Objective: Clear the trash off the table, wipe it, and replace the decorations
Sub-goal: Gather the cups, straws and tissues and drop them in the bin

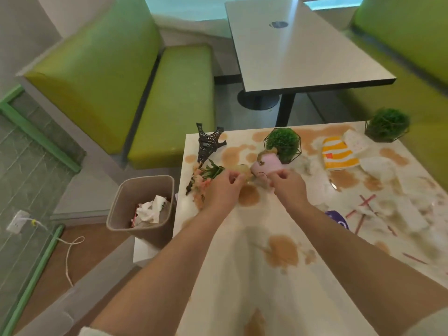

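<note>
My left hand (224,187) and right hand (287,187) are both out over the glossy white table (218,275), fingers curled and pinching small things at the near side of a pink pot (266,164) that lies tipped on its side. What my left fingers grip looks pale yellow and crumpled; what my right fingers pinch is too small and blurred to tell. Smooth tan spill patches (283,251) blotch the table between my forearms and beyond my hands.

Just left of my left hand lie fake flowers (203,178) with peach petals and green leaves, and past them a dark lattice tower model (208,141) stands upright. Behind the pot sits a round tufted green plant (283,144) in a thin wire frame; a second one (386,124) stands far off to my right at the far corner. Right of my right hand lie a striped yellow-and-white wrapper (338,154), crumpled white paper (378,166) and thin red sticks (366,201). Left of my left arm, on the floor beside the table, a square tan bin (143,204) holds crumpled paper.
</note>
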`<act>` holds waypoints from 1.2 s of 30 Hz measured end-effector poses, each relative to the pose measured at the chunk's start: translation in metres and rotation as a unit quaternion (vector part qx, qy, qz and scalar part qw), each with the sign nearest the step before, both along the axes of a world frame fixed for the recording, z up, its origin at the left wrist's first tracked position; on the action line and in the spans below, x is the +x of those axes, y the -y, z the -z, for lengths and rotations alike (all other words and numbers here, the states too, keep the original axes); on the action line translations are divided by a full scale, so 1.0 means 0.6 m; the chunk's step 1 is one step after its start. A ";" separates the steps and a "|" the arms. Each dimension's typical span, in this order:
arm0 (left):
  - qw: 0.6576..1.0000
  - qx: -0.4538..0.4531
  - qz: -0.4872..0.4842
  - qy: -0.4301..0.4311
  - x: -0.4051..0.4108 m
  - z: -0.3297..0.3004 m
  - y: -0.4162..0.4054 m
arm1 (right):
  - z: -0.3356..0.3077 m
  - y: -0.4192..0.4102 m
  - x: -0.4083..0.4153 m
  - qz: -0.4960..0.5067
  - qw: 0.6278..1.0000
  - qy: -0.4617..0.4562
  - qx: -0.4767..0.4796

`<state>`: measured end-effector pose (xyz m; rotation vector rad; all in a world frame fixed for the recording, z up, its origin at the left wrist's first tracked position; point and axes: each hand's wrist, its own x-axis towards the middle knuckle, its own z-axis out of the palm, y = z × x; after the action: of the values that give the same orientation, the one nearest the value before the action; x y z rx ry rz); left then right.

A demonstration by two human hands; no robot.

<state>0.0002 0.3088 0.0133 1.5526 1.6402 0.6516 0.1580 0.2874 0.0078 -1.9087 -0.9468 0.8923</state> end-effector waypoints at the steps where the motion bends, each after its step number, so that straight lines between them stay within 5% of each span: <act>1: 1.000 -0.005 0.011 0.000 0.028 0.002 0.001 | 0.006 0.003 0.029 0.007 1.000 0.003 -0.005; 8: 0.997 -0.010 0.075 -0.026 0.190 0.043 -0.010 | 0.051 0.021 0.192 0.031 0.998 0.032 -0.037; 19: 0.959 0.050 0.194 -0.200 0.387 0.122 -0.077 | 0.080 -0.024 0.392 0.033 0.991 0.119 -0.051; 26: 0.917 0.069 0.252 -0.302 0.426 0.151 -0.112 | 0.084 -0.083 0.461 -0.065 0.911 0.382 -0.141; 36: 0.937 0.071 0.193 -0.282 0.452 0.172 -0.134 | 0.111 -0.143 0.473 -0.058 0.901 0.399 -0.160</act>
<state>0.2713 0.3893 -0.0898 2.2406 1.6226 0.1113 0.4419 0.3732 -0.0588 -2.5981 -1.4618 0.3015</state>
